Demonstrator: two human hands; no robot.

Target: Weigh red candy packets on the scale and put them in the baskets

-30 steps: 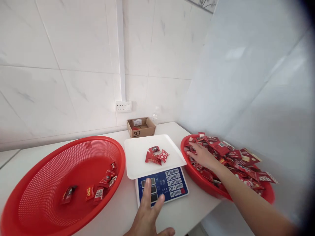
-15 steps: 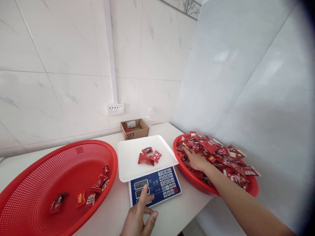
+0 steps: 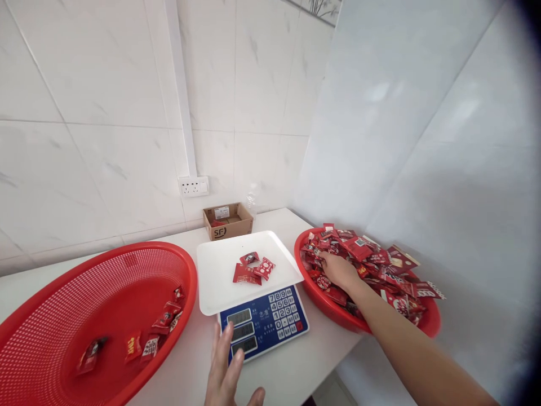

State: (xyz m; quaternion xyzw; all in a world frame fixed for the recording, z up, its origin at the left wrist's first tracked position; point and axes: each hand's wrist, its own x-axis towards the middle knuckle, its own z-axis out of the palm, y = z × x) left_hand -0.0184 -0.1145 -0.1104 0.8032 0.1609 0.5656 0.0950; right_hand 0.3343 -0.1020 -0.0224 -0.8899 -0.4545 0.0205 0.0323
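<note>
My left hand [image 3: 224, 372] is open with spread fingers, in front of a blue-faced digital scale [image 3: 270, 321], and holds nothing. On the scale's white tray [image 3: 215, 287] lie a few small red wrapped snacks [image 3: 264, 268]. My right hand [image 3: 339, 270] reaches into a red basin [image 3: 321, 304] heaped with red snack packets [image 3: 376, 270]. Its fingers are closed at the heap's left side, on what looks like a small snack packet; the fingertips are partly hidden. To the left, a large red mesh basket [image 3: 105, 299] holds several loose packets [image 3: 150, 347].
Behind the scale stands an open cardboard box [image 3: 228, 228], with a clear plastic bottle [image 3: 252, 197] beside it. A socket panel [image 3: 193, 186] is on the tiled wall. The white table's [image 3: 291, 369] front edge runs below the scale and basin.
My left hand has moved left and down, its fingers now spread more. My right hand has stayed in the basin, its fingers drawn together and lifted slightly. The view has shifted a little.
</note>
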